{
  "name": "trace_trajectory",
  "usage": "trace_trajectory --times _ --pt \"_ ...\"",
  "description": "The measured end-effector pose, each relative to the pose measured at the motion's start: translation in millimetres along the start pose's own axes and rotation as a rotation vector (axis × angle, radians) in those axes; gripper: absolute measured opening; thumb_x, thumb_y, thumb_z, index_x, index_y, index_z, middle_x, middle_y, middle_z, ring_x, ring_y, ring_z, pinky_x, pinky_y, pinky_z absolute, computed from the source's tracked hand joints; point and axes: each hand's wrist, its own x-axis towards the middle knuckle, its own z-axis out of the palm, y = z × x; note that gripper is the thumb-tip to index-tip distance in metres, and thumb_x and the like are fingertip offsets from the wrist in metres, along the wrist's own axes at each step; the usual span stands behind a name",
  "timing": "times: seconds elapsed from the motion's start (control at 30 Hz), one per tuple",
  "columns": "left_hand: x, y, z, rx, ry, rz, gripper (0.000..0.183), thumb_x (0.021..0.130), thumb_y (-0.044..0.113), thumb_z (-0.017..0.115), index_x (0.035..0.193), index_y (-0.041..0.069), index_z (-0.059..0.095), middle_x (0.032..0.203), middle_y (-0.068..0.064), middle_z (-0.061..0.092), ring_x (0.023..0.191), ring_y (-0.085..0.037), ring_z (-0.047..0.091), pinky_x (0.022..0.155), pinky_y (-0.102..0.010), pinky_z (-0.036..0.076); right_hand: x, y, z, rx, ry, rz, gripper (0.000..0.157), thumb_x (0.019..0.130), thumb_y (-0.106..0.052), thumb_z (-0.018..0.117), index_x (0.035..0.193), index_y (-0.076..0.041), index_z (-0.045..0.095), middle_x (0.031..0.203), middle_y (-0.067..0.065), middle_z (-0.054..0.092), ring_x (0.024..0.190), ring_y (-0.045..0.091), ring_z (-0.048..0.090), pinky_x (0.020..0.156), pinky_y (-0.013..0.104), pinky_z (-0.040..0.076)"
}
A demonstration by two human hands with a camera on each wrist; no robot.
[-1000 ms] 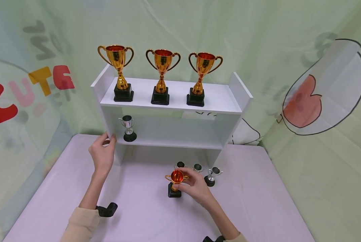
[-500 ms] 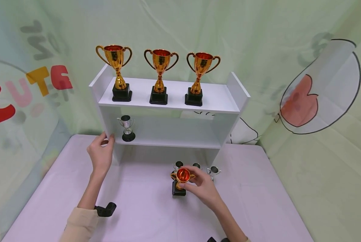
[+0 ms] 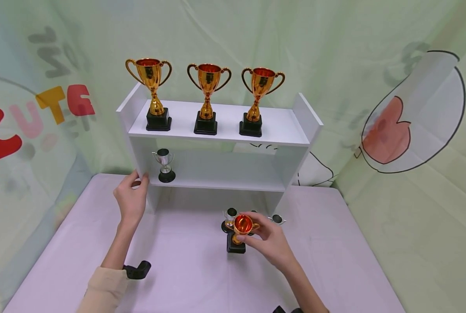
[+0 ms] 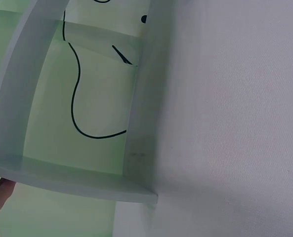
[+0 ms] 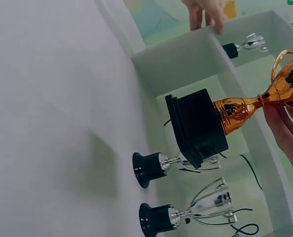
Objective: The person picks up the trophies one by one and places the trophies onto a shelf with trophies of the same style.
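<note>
My right hand [image 3: 273, 243] pinches a small gold trophy [image 3: 236, 246] by its stem and cup. The right wrist view shows the black square base of this trophy [image 5: 198, 126] raised above the tabletop, with a shadow beneath. Just behind it, small silver trophies [image 3: 229, 217] with round black bases stand on the table, partly hidden by the hand. My left hand [image 3: 130, 198] grips the front edge of the white shelf's left side panel [image 3: 139, 156]; its fingers [image 4: 0, 195] show at the board in the left wrist view. Nearby, one silver trophy [image 3: 166, 165] stands on the middle shelf.
Three larger gold trophies [image 3: 206, 98] stand in a row on the top shelf [image 3: 229, 130]. The middle board [image 3: 225, 174] runs right of the silver trophy. A pale cloth covers the table [image 3: 186, 269]; printed curtains [image 3: 334, 65] hang behind and at both sides.
My right hand has carried the gold trophy a little to the right, now overlapping the silver trophies on the table. The left hand keeps its grip on the shelf panel.
</note>
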Motion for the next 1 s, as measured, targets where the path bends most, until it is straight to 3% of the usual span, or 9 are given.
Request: trace_trajectory --times 0.23,0.8,1.0 --pt "-0.8 -0.1 0.4 0.004 -0.006 -0.006 0.019 0.095 0.01 0.068 0.11 0.003 0.078 0.1 -0.019 0.076 0.072 0.011 0.056 0.064 -0.002 0.042 -3 -13 -9.5 0.043 -0.007 -0.061 0.051 0.085 -0.002 0.081 0.133 -0.007 0.064 0.127 0.013 0.068 0.106 0.014 0.07 0.092 0.025 0.058" --pt "-0.6 2.2 1.7 0.002 0.006 -0.031 0.019 0.094 0.011 0.068 0.109 0.005 0.079 0.098 -0.017 0.076 0.07 0.01 0.056 0.063 -0.006 0.042 -4 -42 -33.4 0.013 0.074 -0.116 0.053 0.084 0.006 0.078 0.134 -0.002 0.063 0.125 -0.01 0.069 0.107 0.01 0.07 0.095 0.022 0.056" --pt "0.1 1.2 2.7 -0.009 0.027 -0.02 0.016 0.093 0.009 0.068 0.105 0.005 0.079 0.095 -0.017 0.076 0.069 0.008 0.057 0.065 -0.007 0.042 0 -54 -43.2 -0.009 0.108 -0.14 0.053 0.084 0.007 0.078 0.134 -0.003 0.063 0.124 -0.01 0.069 0.105 0.01 0.07 0.092 0.022 0.057"
